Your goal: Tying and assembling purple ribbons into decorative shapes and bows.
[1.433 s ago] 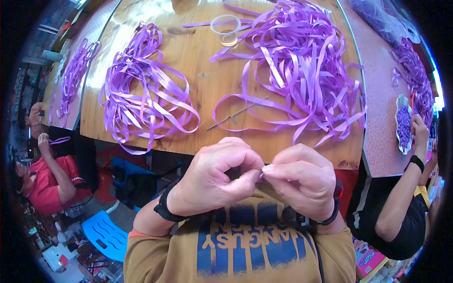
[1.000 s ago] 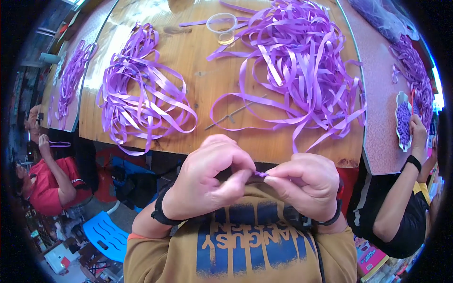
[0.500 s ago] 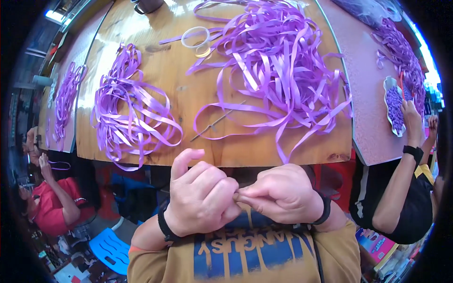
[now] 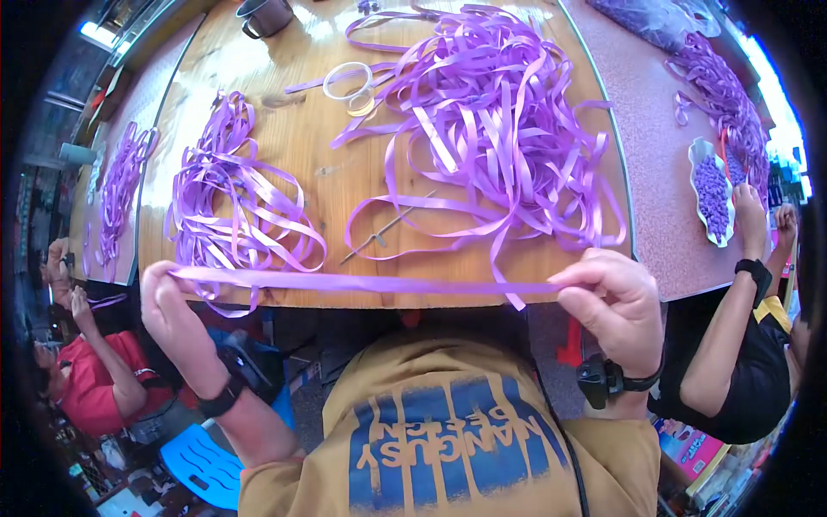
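A purple ribbon [image 4: 370,283] is stretched nearly level across the front edge of the wooden table [image 4: 345,172]. Its left end is gripped by my left hand [image 4: 172,314], with the fingers closed. My right hand [image 4: 613,302] pinches the other end between thumb and fingertips. Beyond my left hand lies a looped bundle of purple ribbon [image 4: 233,202]. A larger tangled heap of purple ribbon [image 4: 508,129] covers the table's right half, with one loose tail reaching the front edge. Between the two piles rests a thin metal tool [image 4: 388,227].
Near the heap lie a clear ring [image 4: 348,80] and a smaller yellowish one [image 4: 362,104]. A dark mug [image 4: 264,16] stands at the back. At right, a co-worker's hand [image 4: 748,207] is beside a white dish [image 4: 694,200] of small purple pieces. Another person [image 4: 103,370] sits at left.
My hands were together in front of my chest, fingertips touching. Now they are spread wide apart and farther forward, with the ribbon drawn out between them.
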A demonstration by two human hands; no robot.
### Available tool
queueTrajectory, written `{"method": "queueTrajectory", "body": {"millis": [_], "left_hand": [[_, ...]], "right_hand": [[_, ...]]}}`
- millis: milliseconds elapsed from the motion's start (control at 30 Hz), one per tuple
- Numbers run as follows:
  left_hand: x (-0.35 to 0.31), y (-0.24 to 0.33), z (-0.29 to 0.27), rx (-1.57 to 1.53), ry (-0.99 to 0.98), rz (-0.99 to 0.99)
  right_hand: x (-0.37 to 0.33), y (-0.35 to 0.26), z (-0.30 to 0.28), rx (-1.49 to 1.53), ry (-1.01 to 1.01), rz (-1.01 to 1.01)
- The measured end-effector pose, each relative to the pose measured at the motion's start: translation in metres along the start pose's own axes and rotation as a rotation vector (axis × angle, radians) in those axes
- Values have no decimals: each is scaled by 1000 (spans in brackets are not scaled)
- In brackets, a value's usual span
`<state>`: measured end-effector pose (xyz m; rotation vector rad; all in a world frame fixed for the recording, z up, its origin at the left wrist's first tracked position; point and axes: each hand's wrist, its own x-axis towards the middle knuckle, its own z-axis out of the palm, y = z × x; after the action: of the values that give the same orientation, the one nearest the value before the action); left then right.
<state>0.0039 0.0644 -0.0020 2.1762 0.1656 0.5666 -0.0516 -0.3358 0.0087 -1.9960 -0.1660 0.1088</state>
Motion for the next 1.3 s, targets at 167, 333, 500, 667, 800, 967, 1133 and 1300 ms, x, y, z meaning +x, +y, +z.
{"method": "queueTrajectory", "body": {"millis": [167, 333, 500, 667, 800, 967, 1133, 1300], "left_hand": [[41, -46, -31, 206, 314, -96], [49, -74, -54, 153, 295, -64], [37, -59, -36, 329, 235, 4], [-8, 15, 11, 334, 57, 272], [-45, 81, 48, -128, -640, 531], [-65, 103, 90, -407, -751, 584], [-69, 90, 92, -479, -705, 593], [-47, 62, 61, -596, -626, 256]], "right_hand": [[-9, -6, -5, 175, 160, 31], [-13, -10, 1, 508, 211, 33], [-9, -14, 10, 824, 94, 58], [-3, -25, 27, 850, -35, 125], [4, -31, 48, 869, -169, 168], [4, -38, 66, 870, -64, 205], [3, -34, 68, 819, -69, 200], [9, -5, 32, 492, 254, -43]]}}
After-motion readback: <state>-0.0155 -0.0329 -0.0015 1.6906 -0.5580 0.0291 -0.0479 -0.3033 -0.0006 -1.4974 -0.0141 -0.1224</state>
